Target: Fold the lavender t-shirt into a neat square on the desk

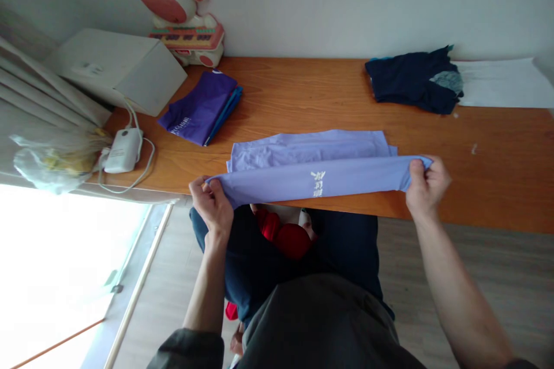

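At the tabletop's (303,92) near edge, my left grip (212,203) and right grip (426,181) each pinch one end of a folded lavender shirt (311,164). A purple folded garment (201,106) lies well apart.

A wooden tabletop (303,98) carries a lilac garment (309,158) at its near edge. Toward the far left corner lie a folded purple cloth (197,106), a white box (116,69) and a toy keyboard (190,40). A white charger (123,150) sits at the left edge. Dark clothes (411,78) and white paper (497,83) lie far right.
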A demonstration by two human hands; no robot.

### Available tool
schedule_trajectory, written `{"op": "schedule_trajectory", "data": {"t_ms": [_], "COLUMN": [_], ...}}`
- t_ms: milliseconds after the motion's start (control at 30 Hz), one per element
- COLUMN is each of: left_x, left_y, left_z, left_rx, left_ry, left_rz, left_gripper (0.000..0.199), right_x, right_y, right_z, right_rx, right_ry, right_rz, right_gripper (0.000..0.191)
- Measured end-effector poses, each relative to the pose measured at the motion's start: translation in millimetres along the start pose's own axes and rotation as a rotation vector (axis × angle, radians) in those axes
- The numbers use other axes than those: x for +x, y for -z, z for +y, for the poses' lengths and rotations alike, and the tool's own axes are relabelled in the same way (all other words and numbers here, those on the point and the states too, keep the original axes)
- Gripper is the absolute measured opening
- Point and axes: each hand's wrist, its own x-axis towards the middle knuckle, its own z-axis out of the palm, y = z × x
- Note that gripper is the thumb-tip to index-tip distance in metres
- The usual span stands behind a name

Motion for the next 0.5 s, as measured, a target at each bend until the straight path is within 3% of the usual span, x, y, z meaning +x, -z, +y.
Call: {"op": "schedule_trajectory", "data": {"t_ms": [233, 367, 500], "left_x": [96.7, 113.6, 113.4], "left_y": [-68.9, -90.0, -91.9], "left_z": [5.1, 3.2, 0.7], "left_rx": [0.342, 0.467, 0.501], "left_ry": [-0.108, -0.136, -0.115], "left_rz": [-0.34, -0.434, -0.404], "left_gripper": [0.021, 0.029, 0.028], "right_x": [76.9, 95.0, 102.1], "right_y": [-59.6, -76.1, -84.0], "right_z": [-5.2, -1.3, 2.3], "right_rx": [-0.378, -0.579, -0.661], "right_ry": [0.09, 0.072, 0.075], "right_rz": [-0.195, -0.286, -0.349], "right_gripper": [0.031, 0.04, 0.053]}}
